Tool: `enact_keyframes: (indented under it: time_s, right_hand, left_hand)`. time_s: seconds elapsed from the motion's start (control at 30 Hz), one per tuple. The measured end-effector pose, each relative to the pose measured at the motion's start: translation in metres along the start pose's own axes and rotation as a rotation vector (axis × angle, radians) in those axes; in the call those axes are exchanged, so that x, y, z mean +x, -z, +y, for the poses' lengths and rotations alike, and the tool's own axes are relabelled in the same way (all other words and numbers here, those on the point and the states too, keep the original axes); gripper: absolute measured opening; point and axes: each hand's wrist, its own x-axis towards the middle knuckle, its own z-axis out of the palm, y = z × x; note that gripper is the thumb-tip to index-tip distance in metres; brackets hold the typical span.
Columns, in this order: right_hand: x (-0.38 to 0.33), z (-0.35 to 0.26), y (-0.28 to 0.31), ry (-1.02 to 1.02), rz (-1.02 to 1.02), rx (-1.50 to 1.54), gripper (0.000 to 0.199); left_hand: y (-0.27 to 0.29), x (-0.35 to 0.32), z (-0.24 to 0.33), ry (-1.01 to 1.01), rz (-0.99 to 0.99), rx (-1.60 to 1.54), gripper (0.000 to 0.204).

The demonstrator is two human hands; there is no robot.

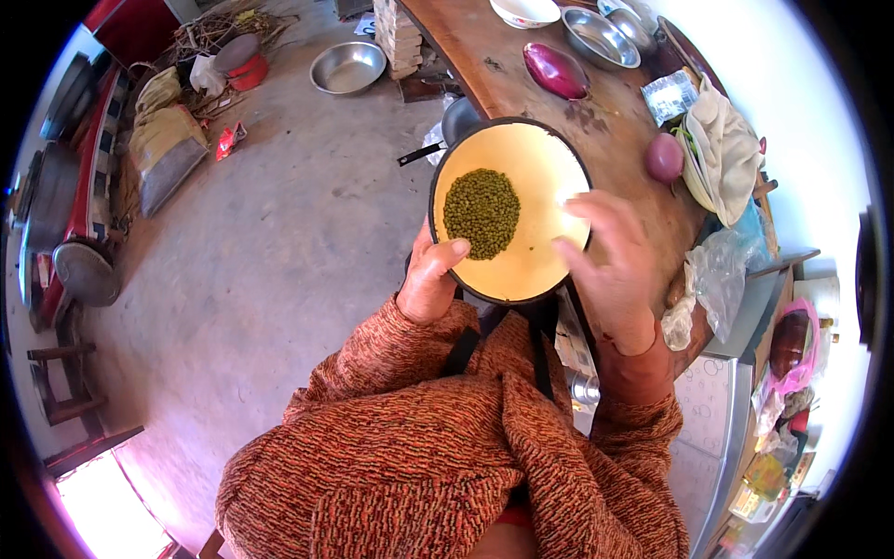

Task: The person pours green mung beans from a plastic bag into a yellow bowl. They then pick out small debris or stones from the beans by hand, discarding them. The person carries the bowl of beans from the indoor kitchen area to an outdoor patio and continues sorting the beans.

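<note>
A round cream enamel plate with a dark rim is held in front of my chest, tilted toward me. A pile of small green beans lies on its left half. My left hand grips the plate's near left rim, thumb over the edge beside the beans. My right hand rests on the plate's right rim, fingers curled over its inner face. Both forearms wear an orange knitted sleeve.
A long wooden table runs along the right, bearing a purple eggplant, a purple onion, steel bowls, a white cloth and plastic bags. A steel basin sits on the concrete floor; sacks and pots lie at the left.
</note>
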Motion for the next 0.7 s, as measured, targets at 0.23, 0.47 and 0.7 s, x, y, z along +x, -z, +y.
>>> enact_keyframes:
  time_s: [0.23, 0.47, 0.7]
  right_hand:
    - [0.016, -0.014, -0.034, 0.065, -0.452, 0.072, 0.04]
    - [0.034, 0.02, -0.023, 0.127, -0.557, 0.16, 0.02]
    - [0.068, -0.021, 0.02, -0.217, -0.468, 0.446, 0.018]
  left_hand:
    - [-0.002, 0.001, -0.022, 0.112, -0.024, -0.069, 0.063]
    - [0.004, -0.002, -0.022, 0.164, 0.078, -0.157, 0.06]
    - [-0.017, -0.006, 0.0, 0.092, 0.034, -0.216, 0.081]
